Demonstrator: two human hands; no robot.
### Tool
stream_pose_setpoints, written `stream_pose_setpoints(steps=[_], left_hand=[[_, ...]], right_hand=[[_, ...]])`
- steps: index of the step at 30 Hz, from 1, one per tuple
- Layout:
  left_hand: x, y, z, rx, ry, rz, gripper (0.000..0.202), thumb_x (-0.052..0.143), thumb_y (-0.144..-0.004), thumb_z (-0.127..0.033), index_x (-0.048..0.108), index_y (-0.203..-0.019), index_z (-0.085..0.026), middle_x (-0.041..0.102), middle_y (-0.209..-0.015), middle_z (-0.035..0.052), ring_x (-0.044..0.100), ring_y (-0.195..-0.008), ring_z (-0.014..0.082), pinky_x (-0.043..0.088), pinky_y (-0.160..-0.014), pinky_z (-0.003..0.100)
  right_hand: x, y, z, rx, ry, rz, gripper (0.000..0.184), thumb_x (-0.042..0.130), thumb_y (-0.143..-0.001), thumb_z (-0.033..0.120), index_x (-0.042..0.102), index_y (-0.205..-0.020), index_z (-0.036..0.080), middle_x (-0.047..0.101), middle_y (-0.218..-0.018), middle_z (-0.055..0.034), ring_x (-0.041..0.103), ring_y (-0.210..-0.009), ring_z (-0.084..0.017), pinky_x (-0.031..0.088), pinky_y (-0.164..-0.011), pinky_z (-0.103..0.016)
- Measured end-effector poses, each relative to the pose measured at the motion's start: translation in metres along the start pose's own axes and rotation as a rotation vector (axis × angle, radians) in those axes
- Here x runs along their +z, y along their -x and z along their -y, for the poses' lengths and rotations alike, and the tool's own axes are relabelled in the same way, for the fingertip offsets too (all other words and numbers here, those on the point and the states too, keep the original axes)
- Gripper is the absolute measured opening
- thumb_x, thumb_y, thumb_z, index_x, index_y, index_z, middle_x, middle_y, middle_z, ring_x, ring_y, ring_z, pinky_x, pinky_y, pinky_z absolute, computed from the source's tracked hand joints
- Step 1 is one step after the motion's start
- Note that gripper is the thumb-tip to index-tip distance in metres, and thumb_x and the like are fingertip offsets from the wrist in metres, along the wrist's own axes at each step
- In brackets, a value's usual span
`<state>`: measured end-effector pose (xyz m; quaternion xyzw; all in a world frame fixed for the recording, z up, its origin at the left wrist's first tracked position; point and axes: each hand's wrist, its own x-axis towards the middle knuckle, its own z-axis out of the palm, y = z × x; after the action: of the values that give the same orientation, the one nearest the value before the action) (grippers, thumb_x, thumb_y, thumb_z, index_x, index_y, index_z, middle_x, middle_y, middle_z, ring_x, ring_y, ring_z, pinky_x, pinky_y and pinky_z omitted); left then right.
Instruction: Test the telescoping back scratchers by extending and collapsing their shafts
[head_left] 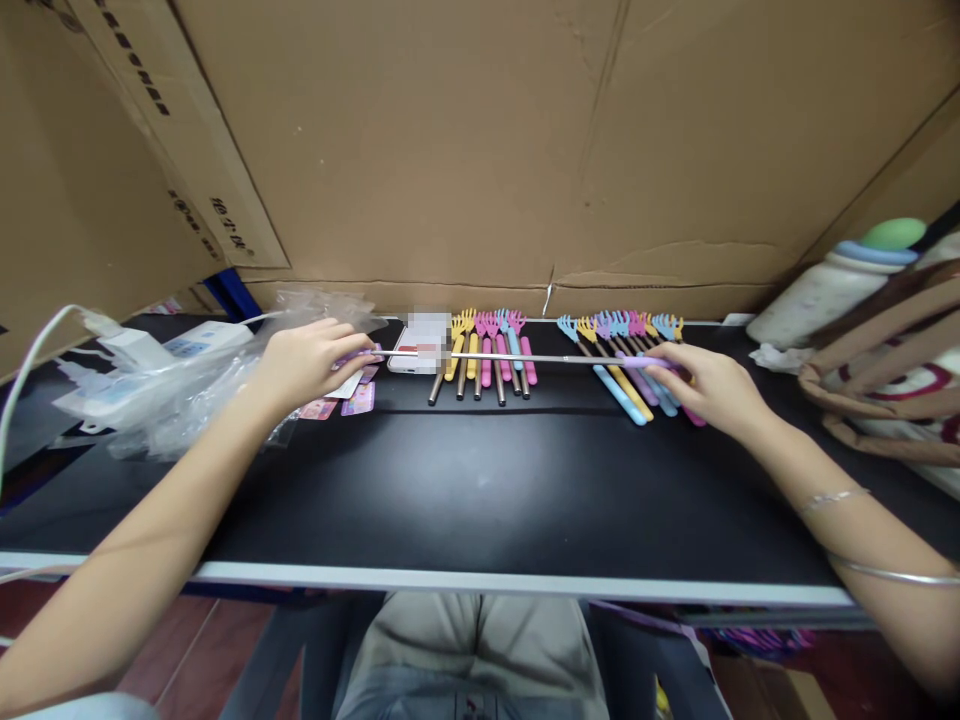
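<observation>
A telescopic back scratcher (510,357) with a thin metal rod is stretched out level between my hands, above the black tabletop. My left hand (319,355) pinches its purple end, which the fingers mostly hide. At the other end, my right hand (701,385) is closed around the purple handle. Behind the rod lie two groups of short, colourful back scratchers: a middle group (487,360) in yellow, pink and blue, and a right group (626,370) partly covered by my right hand. Small printed cards (358,398) lie beneath my left hand.
A phone (409,345) lies behind the rod. Clear plastic bags (195,420) and a white power strip (120,385) with cables spread over the left side. On the right stand a white bottle (832,295) and a tan bag (885,370). Cardboard (465,150) walls the back.
</observation>
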<state>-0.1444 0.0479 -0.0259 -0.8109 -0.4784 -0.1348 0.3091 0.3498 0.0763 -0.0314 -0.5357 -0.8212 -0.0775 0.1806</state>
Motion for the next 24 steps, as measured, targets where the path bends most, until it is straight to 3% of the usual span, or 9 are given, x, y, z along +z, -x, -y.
stream_pose_setpoints(steps=[9, 19, 22, 24], left_hand=[[0.003, 0.001, -0.001, 0.048, -0.009, -0.020, 0.036, 0.040, -0.095, -0.043, 0.067, -0.089, -0.020, 0.066, -0.077, 0.0034, 0.063, -0.078, 0.0183, 0.033, -0.054, 0.027], [0.001, 0.001, 0.002, 0.062, 0.024, -0.027, 0.040, 0.038, -0.095, -0.045, 0.069, -0.092, -0.021, 0.065, -0.076, 0.0044, 0.061, -0.076, 0.0187, 0.033, -0.054, 0.027], [-0.001, -0.002, -0.008, 0.093, 0.061, -0.067, 0.039, 0.038, -0.096, -0.044, 0.070, -0.092, -0.021, 0.066, -0.075, 0.0042, 0.061, -0.075, 0.0176, 0.034, -0.054, 0.026], [-0.002, -0.005, -0.020, 0.142, 0.105, -0.071, 0.039, 0.037, -0.096, -0.043, 0.070, -0.091, -0.022, 0.068, -0.077, 0.0035, 0.062, -0.075, 0.0164, 0.036, -0.056, 0.025]], right_hand=[[-0.001, -0.001, 0.002, -0.011, 0.024, -0.056, 0.035, 0.043, -0.091, 0.042, 0.065, -0.099, 0.017, 0.067, -0.089, -0.0084, 0.057, -0.073, -0.017, 0.038, -0.066, -0.025], [-0.008, 0.002, 0.004, 0.052, 0.003, 0.036, 0.041, 0.041, -0.089, 0.051, 0.067, -0.101, 0.021, 0.064, -0.062, -0.0035, 0.056, -0.059, -0.017, 0.035, -0.057, -0.025], [-0.005, 0.001, 0.010, 0.028, -0.017, 0.077, 0.045, 0.038, -0.090, 0.055, 0.067, -0.102, 0.024, 0.064, -0.060, -0.0017, 0.057, -0.058, -0.016, 0.035, -0.055, -0.025], [-0.001, 0.001, 0.018, -0.055, -0.027, 0.098, 0.045, 0.036, -0.091, 0.055, 0.068, -0.103, 0.025, 0.069, -0.071, -0.0021, 0.060, -0.061, -0.016, 0.036, -0.055, -0.025]])
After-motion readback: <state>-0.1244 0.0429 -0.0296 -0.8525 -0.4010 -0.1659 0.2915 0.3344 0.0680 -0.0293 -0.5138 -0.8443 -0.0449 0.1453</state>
